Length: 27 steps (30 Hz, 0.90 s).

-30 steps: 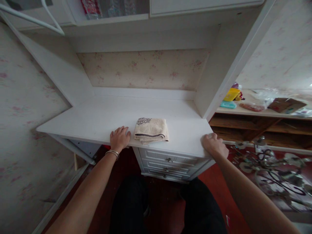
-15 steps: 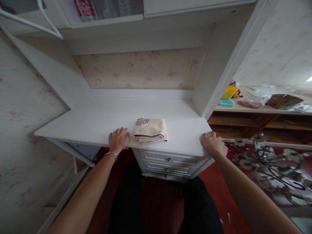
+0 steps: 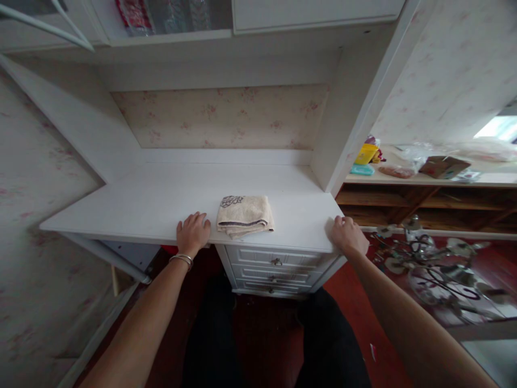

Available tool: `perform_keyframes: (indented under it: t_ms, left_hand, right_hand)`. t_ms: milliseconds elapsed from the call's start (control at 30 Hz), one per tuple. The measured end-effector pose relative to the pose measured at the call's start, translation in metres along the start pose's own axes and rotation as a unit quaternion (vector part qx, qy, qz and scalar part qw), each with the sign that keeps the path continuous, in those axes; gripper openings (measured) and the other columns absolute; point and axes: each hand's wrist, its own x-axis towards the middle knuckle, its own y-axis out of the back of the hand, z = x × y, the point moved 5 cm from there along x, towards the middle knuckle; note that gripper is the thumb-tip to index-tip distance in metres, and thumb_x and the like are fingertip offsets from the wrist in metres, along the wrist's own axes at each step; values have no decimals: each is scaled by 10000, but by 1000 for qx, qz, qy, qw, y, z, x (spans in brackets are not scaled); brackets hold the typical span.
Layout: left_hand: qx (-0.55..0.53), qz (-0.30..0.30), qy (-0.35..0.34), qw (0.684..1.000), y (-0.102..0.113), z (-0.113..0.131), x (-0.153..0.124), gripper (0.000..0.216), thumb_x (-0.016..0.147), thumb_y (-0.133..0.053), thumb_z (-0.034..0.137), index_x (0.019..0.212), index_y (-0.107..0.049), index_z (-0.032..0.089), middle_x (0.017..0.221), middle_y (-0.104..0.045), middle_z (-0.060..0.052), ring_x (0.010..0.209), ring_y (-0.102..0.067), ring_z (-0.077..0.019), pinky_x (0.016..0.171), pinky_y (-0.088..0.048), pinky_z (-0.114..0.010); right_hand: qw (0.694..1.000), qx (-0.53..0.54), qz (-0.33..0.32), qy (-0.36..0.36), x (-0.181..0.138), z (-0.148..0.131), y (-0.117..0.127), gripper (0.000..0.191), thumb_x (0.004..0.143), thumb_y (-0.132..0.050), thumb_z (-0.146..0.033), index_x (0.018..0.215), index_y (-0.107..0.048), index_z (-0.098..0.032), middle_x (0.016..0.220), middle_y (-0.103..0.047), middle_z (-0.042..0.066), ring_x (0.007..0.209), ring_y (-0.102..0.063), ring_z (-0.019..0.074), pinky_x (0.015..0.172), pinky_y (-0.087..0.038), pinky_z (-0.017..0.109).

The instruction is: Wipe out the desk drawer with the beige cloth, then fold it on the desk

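Folded cloth on counter, between the person's left grip and right grip.
Left grip rests on the front edge, thumb and fingers slightly apart; cloth lies just to its right, not touching. Right grip is curled at the counter's corner; cannot tell whether clamped on it. Drawers sit below, between the grips.

At the centre of the frame, a folded beige towel with a dark printed pattern lies on a white table. Left of it, the left hand, bangles at the wrist, rests on the front edge; the right hand curls at the right corner. Below sit white drawers. At lower right, a chandelier lies on the red floor.
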Motion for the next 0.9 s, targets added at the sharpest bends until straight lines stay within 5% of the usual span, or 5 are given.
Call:
perform_keyframes:
  t_ms: [167, 300, 400, 533, 900]
  left_hand:
    - [1, 24, 2, 1000, 1, 0, 0, 422, 942, -373, 379, 1277, -597, 255, 1409, -544, -77, 1285, -472, -265, 1101, -298, -507]
    - [-2, 24, 2, 1000, 0, -1, -1, 417, 938, -379, 377, 1270, -600, 255, 1410, -544, -71, 1280, -474, -262, 1107, -286, -508]
    - [-7, 19, 7, 1000, 0, -1, -2, 421, 942, -370, 371, 1283, -591, 260, 1427, -529, -64, 1302, -458, -260, 1117, -274, -509]
    - [-8, 23, 8, 1000, 3, 0, -3, 419, 938, -378, 364, 1275, -600, 252, 1416, -540, -69, 1303, -459, -263, 1109, -289, -511]
    - [-9, 27, 9, 1000, 1, -1, -1, 402, 935, -389, 360, 1253, -613, 261, 1402, -549, -60, 1300, -453, -258, 1112, -284, -496]
  right_hand:
    - [936, 134, 157, 284, -78, -13, -5, 342, 959, -379, -417, 1014, -629, -190, 1045, -647, 126, 1042, -567, 268, 918, -444, 401]
    - [854, 89, -71, 507, -180, -39, -62, 297, 998, -377, -347, 1002, -647, -222, 931, -685, 80, 861, -632, 211, 785, -459, 316]
    - [894, -29, -203, 399, -203, -44, -102, 351, 1012, -362, -376, 1287, -548, -261, 1041, -711, 70, 858, -684, 222, 718, -467, 302]
    - [906, -89, -269, 314, -190, -49, -121, 478, 1008, -353, -463, 1455, -380, -297, 1216, -671, 94, 949, -690, 281, 760, -483, 362]
    - [894, -114, -295, 316, -166, -61, -132, 375, 1017, -330, -412, 1206, -621, -268, 1141, -702, 85, 1020, -669, 263, 825, -478, 359]
